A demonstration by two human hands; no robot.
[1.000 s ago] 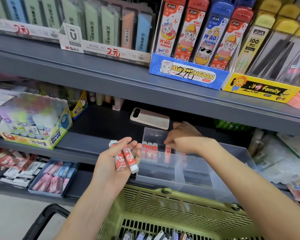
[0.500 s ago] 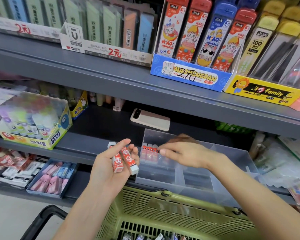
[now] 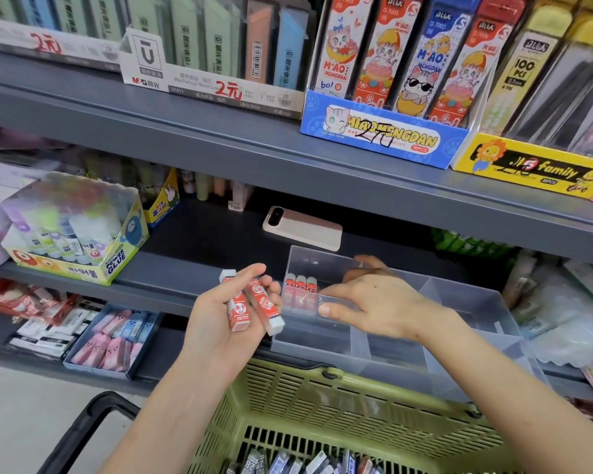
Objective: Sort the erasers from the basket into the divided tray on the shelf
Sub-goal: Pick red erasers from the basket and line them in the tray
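Observation:
My left hand [image 3: 226, 323] holds two red-sleeved white erasers [image 3: 254, 304] in front of the shelf edge, fingers curled round them. Right beside it stands the clear divided tray [image 3: 466, 323] on the shelf. Three red erasers [image 3: 300, 289] stand upright in its back left compartment. My right hand [image 3: 374, 302] hovers over the tray's left part with fingers stretched toward the left hand, and I see nothing in it. The green basket [image 3: 339, 401] hangs below the tray, with several more erasers [image 3: 305, 463] lying in its bottom.
A phone [image 3: 302, 227] lies on the shelf behind the tray. A glue stick box [image 3: 72, 234] stands at the left. The shelf above [image 3: 254, 148] overhangs the tray and carries pencil lead boxes. A blue bin of pink and blue erasers [image 3: 113, 340] sits lower left.
My right hand drew back from the tray's back compartment, leaving an eraser there, and moved left toward the left hand. The left hand stayed nearly still with its two erasers.

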